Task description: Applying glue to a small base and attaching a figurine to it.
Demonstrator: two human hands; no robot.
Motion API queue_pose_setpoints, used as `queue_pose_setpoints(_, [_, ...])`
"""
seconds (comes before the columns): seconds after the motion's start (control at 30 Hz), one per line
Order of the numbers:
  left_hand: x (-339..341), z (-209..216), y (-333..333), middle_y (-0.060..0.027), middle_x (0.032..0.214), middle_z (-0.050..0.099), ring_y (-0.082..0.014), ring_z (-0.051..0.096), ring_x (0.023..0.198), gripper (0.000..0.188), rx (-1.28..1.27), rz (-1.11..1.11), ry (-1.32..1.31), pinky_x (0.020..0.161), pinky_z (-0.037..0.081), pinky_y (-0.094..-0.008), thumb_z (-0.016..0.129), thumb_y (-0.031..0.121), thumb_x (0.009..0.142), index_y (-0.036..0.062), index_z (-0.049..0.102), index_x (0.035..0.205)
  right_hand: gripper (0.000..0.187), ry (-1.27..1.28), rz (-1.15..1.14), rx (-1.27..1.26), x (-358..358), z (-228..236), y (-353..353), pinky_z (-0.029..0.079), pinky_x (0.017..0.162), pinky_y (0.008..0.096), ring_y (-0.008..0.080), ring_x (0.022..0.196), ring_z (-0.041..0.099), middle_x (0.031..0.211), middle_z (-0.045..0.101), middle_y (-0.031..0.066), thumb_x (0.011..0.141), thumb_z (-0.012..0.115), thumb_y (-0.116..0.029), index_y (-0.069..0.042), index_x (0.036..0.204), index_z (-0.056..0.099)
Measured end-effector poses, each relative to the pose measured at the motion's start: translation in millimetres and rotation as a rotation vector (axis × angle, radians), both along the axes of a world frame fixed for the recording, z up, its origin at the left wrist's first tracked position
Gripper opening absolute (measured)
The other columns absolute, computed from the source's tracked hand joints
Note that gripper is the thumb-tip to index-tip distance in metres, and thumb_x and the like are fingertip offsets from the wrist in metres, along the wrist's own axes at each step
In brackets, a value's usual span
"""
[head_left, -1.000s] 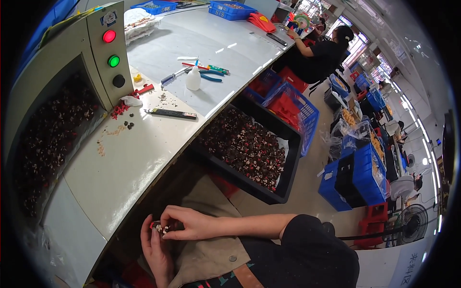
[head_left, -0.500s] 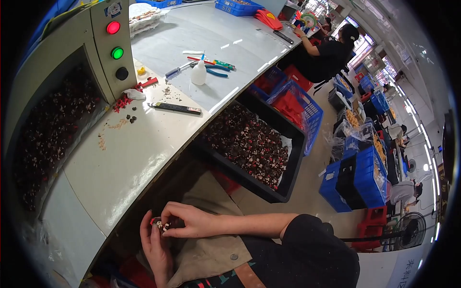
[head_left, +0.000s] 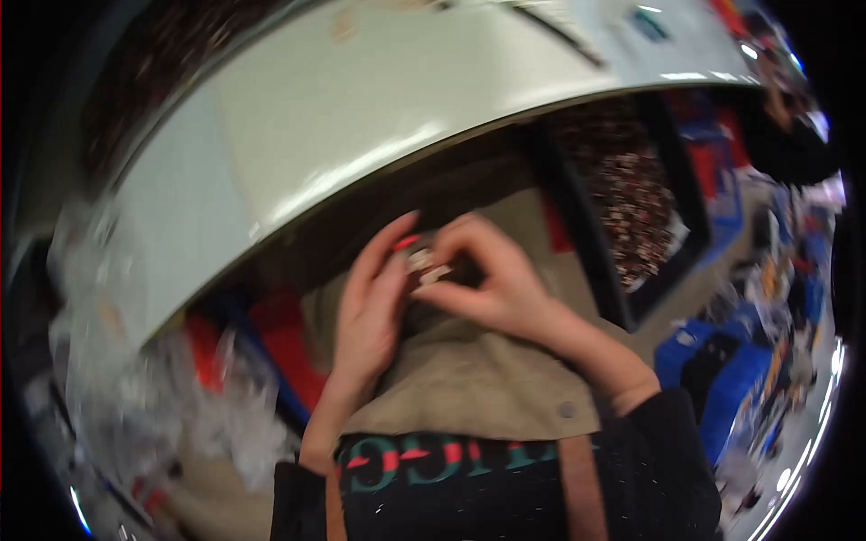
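Both hands are together in front of the tan apron (head_left: 469, 379), just off the table's near edge. Between their fingertips sits a small red, white and black piece (head_left: 419, 260), smeared by motion, so its exact kind is hard to tell. My left hand (head_left: 370, 307) cups it from one side with fingers pointing up. From the other side, my right hand (head_left: 496, 279) pinches at it with thumb and bent fingers. The fingers cover part of the piece.
A pale worktable (head_left: 334, 117) curves across the top, with a dark long tool (head_left: 559, 34) on it. Right of my hands stands a black tray (head_left: 591, 243) full of small dark, red and white pieces. Clear plastic bags (head_left: 135, 334) hang at left. Blue crates (head_left: 731, 370) stand at right.
The view has swung left and down, so the hands now appear higher and nearer the middle. Both keep hold of the small piece. The picture is blurred.
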State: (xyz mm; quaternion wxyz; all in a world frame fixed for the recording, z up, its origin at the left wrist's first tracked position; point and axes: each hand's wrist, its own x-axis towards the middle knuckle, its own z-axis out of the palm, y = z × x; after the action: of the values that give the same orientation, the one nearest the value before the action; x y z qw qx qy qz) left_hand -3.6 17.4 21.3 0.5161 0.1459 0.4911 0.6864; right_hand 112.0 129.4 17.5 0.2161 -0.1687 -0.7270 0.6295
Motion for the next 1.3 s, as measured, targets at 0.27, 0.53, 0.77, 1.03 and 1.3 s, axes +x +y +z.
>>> queue_pose_setpoints(0.27, [-2, -10, -13, -0.0045, 0.108, 0.054, -0.0099, 0.052, 0.098, 0.036, 0.012, 0.003, -0.053, 0.087, 0.043, -0.0247, 0.042, 0.016, 0.096, 0.0042, 0.043, 0.13, 0.027, 0.054, 0.01, -0.005, -5, -22, -6, 0.043, 0.066, 0.0247, 0.0129, 0.076, 0.05, 0.087, 0.053, 0.0041, 0.071, 0.074, -0.006, -0.004, 0.086, 0.051])
queue_pose_setpoints(0.53, [-2, -10, -19, -0.0043, 0.108, 0.053, -0.0095, 0.051, 0.099, 0.038, 0.016, -0.033, -0.037, 0.088, 0.043, -0.0255, 0.043, 0.018, 0.096, 0.0038, 0.04, 0.132, 0.034, 0.012, 0.096, -0.096, 3, -27, -10, 0.038, 0.084, 0.0257, 0.0142, 0.092, 0.046, 0.098, 0.045, 0.007, 0.073, 0.069, 0.002, -0.004, 0.096, 0.045])
queue_pose_setpoints(0.77, [0, -9, -16, -0.0049, 0.114, 0.052, -0.0122, 0.051, 0.104, 0.041, 0.016, -0.035, 0.003, 0.092, 0.041, -0.0278, 0.042, 0.016, 0.096, 0.0049, 0.037, 0.135, 0.035, 0.041, 0.093, -0.068, 6, -30, -7, 0.039, 0.084, 0.0258, 0.0139, 0.092, 0.048, 0.1, 0.046, 0.0079, 0.073, 0.067, 0.006, -0.004, 0.099, 0.046])
queue_pose_setpoints(1.03, [0, -11, -19, -0.0054, 0.119, 0.051, -0.0118, 0.05, 0.107, 0.042, 0.02, -0.067, 0.025, 0.093, 0.041, -0.0283, 0.041, 0.015, 0.096, 0.0041, 0.034, 0.136, 0.034, 0.045, 0.101, -0.079, 9, -30, -6, 0.039, 0.085, 0.0257, 0.0138, 0.092, 0.048, 0.101, 0.046, 0.0088, 0.073, 0.067, 0.007, -0.003, 0.099, 0.046])
queue_pose_setpoints(1.3, [0, -7, -19, -0.0043, 0.116, 0.047, -0.0114, 0.047, 0.107, 0.044, 0.048, -0.087, 0.07, 0.094, 0.039, -0.0276, 0.044, 0.008, 0.092, 0.0055, 0.037, 0.135, 0.033, 0.077, 0.008, -0.098, 6, -30, -10, 0.043, 0.071, 0.0237, 0.0129, 0.082, 0.05, 0.097, 0.051, 0.0075, 0.068, 0.071, 0.004, -0.003, 0.093, 0.05])
